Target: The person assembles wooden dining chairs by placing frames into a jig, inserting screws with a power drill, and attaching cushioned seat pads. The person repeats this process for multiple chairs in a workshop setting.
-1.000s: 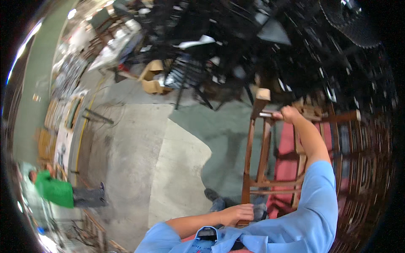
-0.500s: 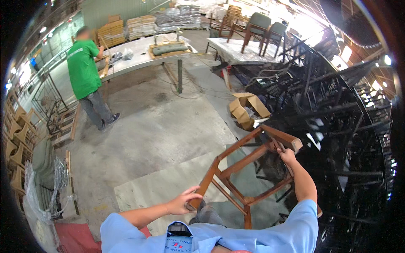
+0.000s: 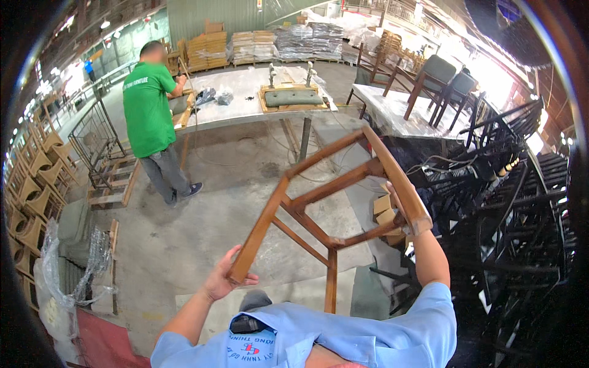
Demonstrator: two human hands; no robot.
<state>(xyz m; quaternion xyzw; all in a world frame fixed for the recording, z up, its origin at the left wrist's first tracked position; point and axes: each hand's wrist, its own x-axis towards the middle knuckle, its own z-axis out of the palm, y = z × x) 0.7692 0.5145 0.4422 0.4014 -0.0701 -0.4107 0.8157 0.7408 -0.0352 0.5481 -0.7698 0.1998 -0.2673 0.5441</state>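
Concrete workshop floor (image 3: 184, 239), wide and grey, fills the middle of the view. Long tabletop (image 3: 245, 104) stands beyond it, carrying a green cushion on a wooden frame (image 3: 293, 98). A second person in a green shirt (image 3: 150, 119) stands at the tabletop's left end, back turned. Stack of black metal chair frames (image 3: 521, 214) on the right; finished chairs with grey seats (image 3: 438, 76) behind them. Wooden chair frame (image 3: 334, 202), brown, bare of seat, is held tilted in the air above the floor, in front of the wearer. Left hand (image 3: 224, 279) grasps the end of one leg at lower left, fingers wrapped about it. Right hand (image 3: 408, 214) grips the curved rail at right, closed around the wood.
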